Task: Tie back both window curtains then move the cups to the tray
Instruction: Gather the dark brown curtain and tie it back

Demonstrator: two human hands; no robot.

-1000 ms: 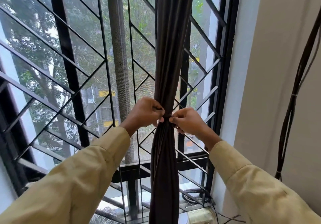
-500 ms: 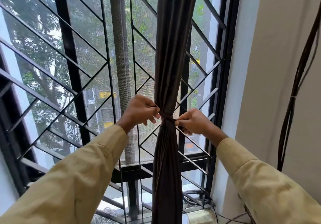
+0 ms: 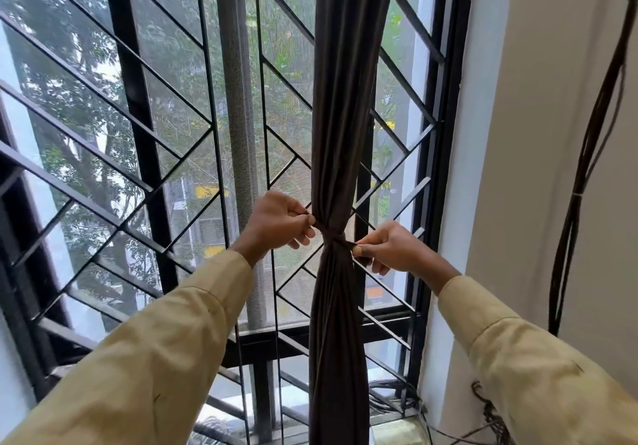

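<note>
Stands facing the window, both arms raised in tan sleeves (image 3: 165, 351). Pinches the left end of a dark tie band (image 3: 333, 236) between thumb and curled fingers of the left hand (image 3: 279, 220), just left of the curtain (image 3: 341, 116). Pinches the right end the same way with the right hand (image 3: 390, 248), slightly lower, just right of the cloth. Keeps the band wound around the dark brown curtain, cinching it into a narrow waist right of centre, in front of the black window grille (image 3: 138, 175). Far right, along the pale wall (image 3: 538, 116), a hanging bundle of dark cables (image 3: 583, 168).
</note>
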